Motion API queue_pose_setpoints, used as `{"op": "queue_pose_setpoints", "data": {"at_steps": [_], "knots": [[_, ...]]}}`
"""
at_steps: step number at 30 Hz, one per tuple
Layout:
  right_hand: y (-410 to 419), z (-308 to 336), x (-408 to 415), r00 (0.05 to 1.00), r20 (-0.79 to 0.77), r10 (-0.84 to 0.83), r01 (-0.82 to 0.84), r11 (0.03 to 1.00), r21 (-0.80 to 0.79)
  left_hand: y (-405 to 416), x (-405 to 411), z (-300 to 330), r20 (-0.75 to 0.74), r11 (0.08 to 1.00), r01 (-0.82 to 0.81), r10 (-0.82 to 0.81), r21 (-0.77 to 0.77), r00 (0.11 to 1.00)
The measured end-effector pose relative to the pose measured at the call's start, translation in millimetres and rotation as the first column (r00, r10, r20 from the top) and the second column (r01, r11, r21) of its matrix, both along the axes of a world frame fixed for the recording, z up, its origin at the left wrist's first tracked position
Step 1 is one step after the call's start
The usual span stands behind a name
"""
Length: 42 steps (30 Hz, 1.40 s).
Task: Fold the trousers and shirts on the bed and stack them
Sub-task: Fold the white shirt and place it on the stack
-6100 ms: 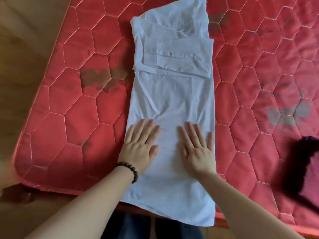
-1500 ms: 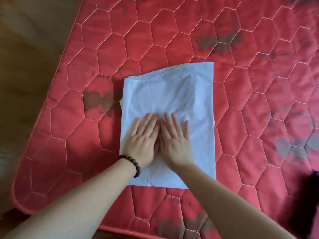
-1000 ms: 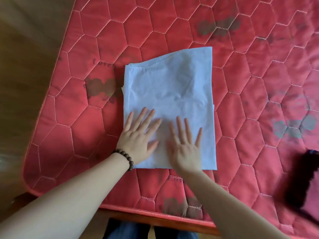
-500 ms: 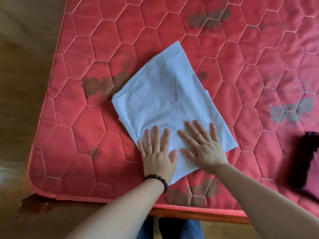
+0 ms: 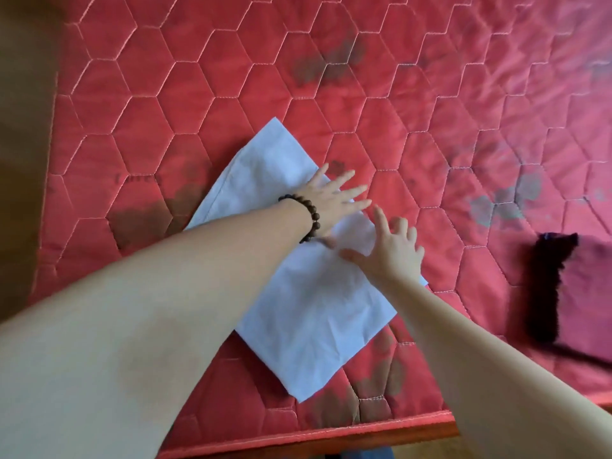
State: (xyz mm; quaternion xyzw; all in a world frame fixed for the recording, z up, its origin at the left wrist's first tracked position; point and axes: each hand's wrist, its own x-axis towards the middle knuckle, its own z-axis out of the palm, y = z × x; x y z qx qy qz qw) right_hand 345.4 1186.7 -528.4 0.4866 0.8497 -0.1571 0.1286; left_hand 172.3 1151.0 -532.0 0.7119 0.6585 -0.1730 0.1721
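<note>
A red quilted mattress [image 5: 430, 134], stitched in a hexagon pattern and marked with several dark stains, is filling most of the view, with its near edge running along the bottom of the picture and wooden floor [image 5: 23, 127] showing past its left side. A white folded shirt [image 5: 308, 309] is lying flat on the mattress near that front edge, turned diagonally so that one corner is pointing away from the person and another toward the mattress edge. Two bare forearms are reaching in from the bottom of the picture and meeting over the shirt's right side. A dark garment [image 5: 549, 286] is lying well apart from the shirt, at the right margin of the mattress; it is too blurred to identify further. The left hand [image 5: 331, 202] is resting palm down on the upper right part of the shirt, fingers straight and spread, the fingertips reaching past the cloth's edge over the mattress; it is grasping nothing. The right hand [image 5: 390, 251] is lying just beside it on the shirt's right edge, fingers relaxed and slightly bent, thumb out toward the left hand, likewise grasping nothing. A bracelet [image 5: 306, 215] of dark round beads is circling the left wrist.
</note>
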Motion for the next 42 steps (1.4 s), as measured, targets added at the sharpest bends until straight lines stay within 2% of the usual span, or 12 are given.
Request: {"op": "queue_pose_setpoints", "data": {"at_steps": [2,5,9,13,15,20,27,29,33,37,39,42], "knots": [[0.1,-2.4,-4.3,0.998,-0.015,-0.059,0.058,0.997,-0.045,6.9,-5.3,-2.1,0.001,0.999,0.031,-0.031,-0.009,1.000],[-2.4,-6.2,-2.8,0.993,-0.032,-0.113,0.109,0.988,-0.106,7.2,-11.5,-0.8,-0.004,0.990,0.060,-0.060,0.124,0.998],[-8.4,-7.2,4.1,0.987,-0.088,-0.134,0.118,0.980,-0.162,2.5,-29.8,12.3,-0.024,0.999,0.024,-0.025,-0.041,0.999],[-11.0,-2.4,5.2,0.986,-0.158,-0.053,0.034,0.992,-0.124,-9.9,-46.0,18.3,-0.036,0.997,0.028,-0.031,-0.068,0.999],[-3.6,8.5,3.2,0.983,-0.186,0.009,-0.019,0.998,-0.052,-15.7,-52.9,24.8,-0.026,0.999,-0.032,0.031,-0.024,0.999],[45.8,72.2,-5.3,0.946,-0.268,0.184,-0.124,0.966,0.228,-4.9,-77.7,77.1,-0.153,0.976,-0.064,0.097,0.210,0.983],[110.8,181.7,-29.2,0.846,-0.310,0.433,-0.178,0.778,0.602,38.0,-99.5,200.2,-0.237,0.897,-0.066,0.186,0.438,0.953],[113.7,195.7,-28.9,0.813,-0.281,0.510,-0.216,0.713,0.667,35.0,-99.5,212.7,-0.201,0.865,-0.089,0.213,0.493,0.956],[103.9,172.2,-15.8,0.775,-0.219,0.593,-0.323,0.670,0.669,10.5,-86.8,180.3,-0.086,0.849,-0.109,0.178,0.517,0.980],[64.3,100.6,8.4,0.791,-0.076,0.606,-0.489,0.703,0.517,-30.0,-64.1,98.6,-0.198,0.956,-0.119,0.176,0.267,0.964],[40.6,67.6,19.0,0.810,0.004,0.586,-0.551,0.760,0.345,-54.5,-48.7,59.8,-0.200,0.968,-0.170,0.206,0.182,0.958],[9.7,44.6,31.8,0.806,0.017,0.592,-0.575,0.775,0.262,-93.5,-29.5,20.8,-0.176,0.960,-0.244,0.266,0.138,0.948]]}}
